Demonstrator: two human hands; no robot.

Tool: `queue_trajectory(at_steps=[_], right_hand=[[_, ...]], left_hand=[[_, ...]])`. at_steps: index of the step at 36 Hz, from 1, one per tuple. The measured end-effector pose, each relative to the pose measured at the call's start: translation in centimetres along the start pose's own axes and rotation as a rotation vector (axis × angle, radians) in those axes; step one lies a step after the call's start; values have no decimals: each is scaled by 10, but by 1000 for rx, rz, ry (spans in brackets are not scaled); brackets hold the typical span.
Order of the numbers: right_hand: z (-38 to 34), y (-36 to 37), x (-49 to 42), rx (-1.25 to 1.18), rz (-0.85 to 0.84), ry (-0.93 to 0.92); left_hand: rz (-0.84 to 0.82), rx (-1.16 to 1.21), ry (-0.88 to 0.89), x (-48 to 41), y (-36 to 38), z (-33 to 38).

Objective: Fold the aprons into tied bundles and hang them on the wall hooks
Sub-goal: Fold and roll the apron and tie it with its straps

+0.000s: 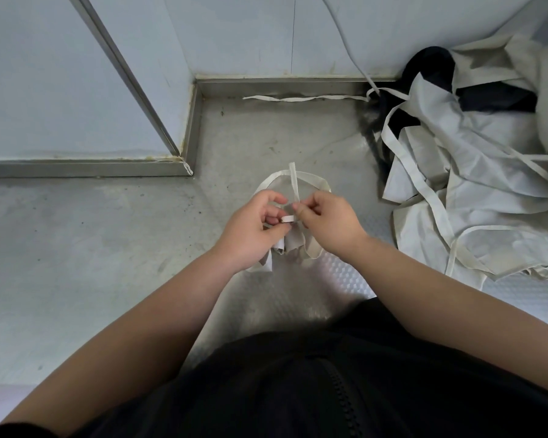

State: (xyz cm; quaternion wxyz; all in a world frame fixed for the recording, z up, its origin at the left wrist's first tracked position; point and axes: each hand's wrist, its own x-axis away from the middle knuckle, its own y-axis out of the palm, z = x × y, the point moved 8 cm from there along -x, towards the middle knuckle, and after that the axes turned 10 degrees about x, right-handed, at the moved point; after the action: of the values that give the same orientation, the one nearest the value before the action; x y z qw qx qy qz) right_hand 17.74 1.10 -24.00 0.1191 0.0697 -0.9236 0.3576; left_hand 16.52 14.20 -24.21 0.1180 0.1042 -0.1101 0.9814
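Tying stage of one apron bundle (290, 246): both hands are holding the small folded roll in the air in front of the body, above the grey floor (108, 248). Left hand (253, 229) is curling round the roll and pinching a turn of strap (288, 219) between thumb and fingers; right hand (326, 222) is pinching the free strap end (294, 181), which is standing up past a loose loop (310, 178). Knot is judged not yet closed — the next move is probably calling for the free end to be drawn through and pulled snug while the left pinch is holding the wrap, with the loop left free for hanging. No hook is showing in this view. Open room is lying ahead and to the left, as far as the metal skirting (282, 83) and the walls; to the right the pile of unfolded aprons (475, 191) is sprawling near, its straps trailing towards the hands — a likely snag
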Motion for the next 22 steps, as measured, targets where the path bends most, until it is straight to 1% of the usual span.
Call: queue_trajectory(at_steps=[2,3,5,7,10,13,15,17,19,22], right_hand=[[1,1,0,-28,-8,49],[-1,2,1,30,-19,30],[-9,5,3,196,-53,-58],[-18,11,8,290,-119,-144],[-27,14,14,361,-177,-270],[-31,11,14,375,-134,-307],[-28,10,13,333,-96,-264],[-20,10,10,247,-94,-164],[-12,11,8,100,-139,-28],[-3,21,8,-201,-274,166]], left_hand=[[56,-28,33,0,-3,1],[86,-32,47,0,-4,1],[132,-31,76,2,-6,1],[162,-22,92,2,-7,1],[186,-16,102,0,-10,-1],[197,-29,109,-1,-13,-4],[212,-18,109,0,-13,-4],[212,-41,130,2,-10,-1],[230,-116,188,5,-8,5],[296,-209,278,8,-12,10]])
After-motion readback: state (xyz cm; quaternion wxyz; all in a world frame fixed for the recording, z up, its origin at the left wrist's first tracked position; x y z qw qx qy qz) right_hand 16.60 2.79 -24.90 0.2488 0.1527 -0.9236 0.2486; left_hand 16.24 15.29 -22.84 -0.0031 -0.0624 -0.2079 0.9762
